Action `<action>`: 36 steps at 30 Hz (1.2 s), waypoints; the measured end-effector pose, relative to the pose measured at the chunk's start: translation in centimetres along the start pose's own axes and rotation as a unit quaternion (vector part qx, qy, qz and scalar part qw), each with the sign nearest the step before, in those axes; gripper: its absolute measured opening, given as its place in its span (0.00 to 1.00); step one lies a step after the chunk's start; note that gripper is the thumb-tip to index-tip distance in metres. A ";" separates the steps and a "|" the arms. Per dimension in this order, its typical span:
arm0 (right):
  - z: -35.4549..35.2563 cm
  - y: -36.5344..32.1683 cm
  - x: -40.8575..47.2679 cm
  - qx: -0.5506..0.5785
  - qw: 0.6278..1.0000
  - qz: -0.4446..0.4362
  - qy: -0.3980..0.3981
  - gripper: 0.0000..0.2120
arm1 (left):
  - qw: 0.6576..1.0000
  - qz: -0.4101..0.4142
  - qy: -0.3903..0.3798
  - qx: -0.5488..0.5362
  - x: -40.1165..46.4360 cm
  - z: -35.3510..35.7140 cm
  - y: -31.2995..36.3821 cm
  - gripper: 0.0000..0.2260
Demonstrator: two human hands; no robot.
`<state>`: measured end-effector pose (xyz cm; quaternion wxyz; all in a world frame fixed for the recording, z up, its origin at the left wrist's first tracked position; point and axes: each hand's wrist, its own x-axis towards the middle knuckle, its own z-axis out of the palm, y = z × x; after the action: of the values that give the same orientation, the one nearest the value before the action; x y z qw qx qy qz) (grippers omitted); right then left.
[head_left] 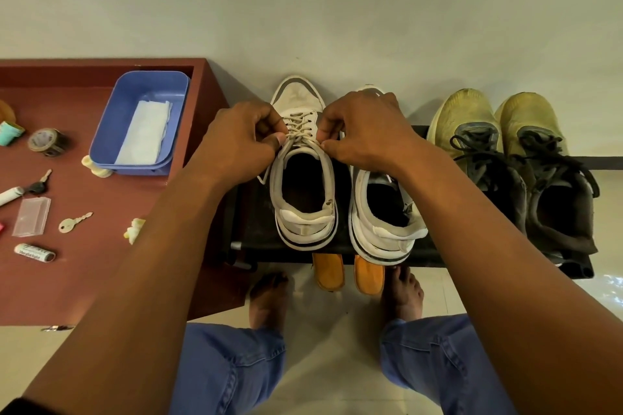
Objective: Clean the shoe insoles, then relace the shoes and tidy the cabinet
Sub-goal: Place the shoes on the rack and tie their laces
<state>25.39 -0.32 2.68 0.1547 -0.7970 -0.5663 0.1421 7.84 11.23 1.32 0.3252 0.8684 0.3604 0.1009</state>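
Nearest the camera are two knees in blue denim and two bare feet on the pale floor, with two orange insoles (347, 271) lying toes-out between the feet, half tucked under the black low shoe rack (421, 251).

On that rack stand four shoes in two pairs. The left grey-and-white canvas sneaker (303, 178) is the one in hand; its long axis runs straight away from the person, heel near, toe towards the wall, and its partner, the right grey-and-white sneaker (384, 212), sits just beside it, touching or nearly so. The cream flat lace (301, 131) crosses the eyelets just beyond the mouth of the shoe. The left hand (242, 138) has its fingers curled and pinched on the lace at the left side of the top eyelets; the right hand (364, 131) pinches the lace end at the right side. Both hands are equally near, one on either side of the tongue, so my guess is that the next pull runs outwards and towards the heel. Lacing looks close to the top.

Further right are two yellow-green mesh trainers with black laces (499, 145).

On the left, the reddish-brown desk (101, 263) carries one blue plastic tray (145, 91) holding one folded white cloth (145, 135), two keys, one tape roll and other small bits.
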 end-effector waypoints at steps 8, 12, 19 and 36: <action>-0.2 0.1 -0.3 0.024 0.999 -0.005 -0.043 0.15 | 1.000 -0.003 -0.001 -0.002 0.0 0.0 0.0 0.04; 0.0 0.0 -0.3 0.007 0.999 -0.007 -0.036 0.15 | 1.000 -0.001 -0.001 -0.002 0.0 -0.1 0.2 0.04; 0.0 0.7 0.0 0.009 0.999 -0.019 0.027 0.06 | 1.000 0.000 -0.001 -0.007 -0.3 -0.3 0.5 0.05; -0.2 1.7 0.0 0.037 0.998 0.039 -0.011 0.03 | 0.996 -0.073 -0.053 0.021 -0.4 -0.4 0.0 0.05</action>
<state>26.92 -0.84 2.15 0.1723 -0.8103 -0.5310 0.1780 7.44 11.16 1.67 0.3316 0.8509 0.4068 0.0232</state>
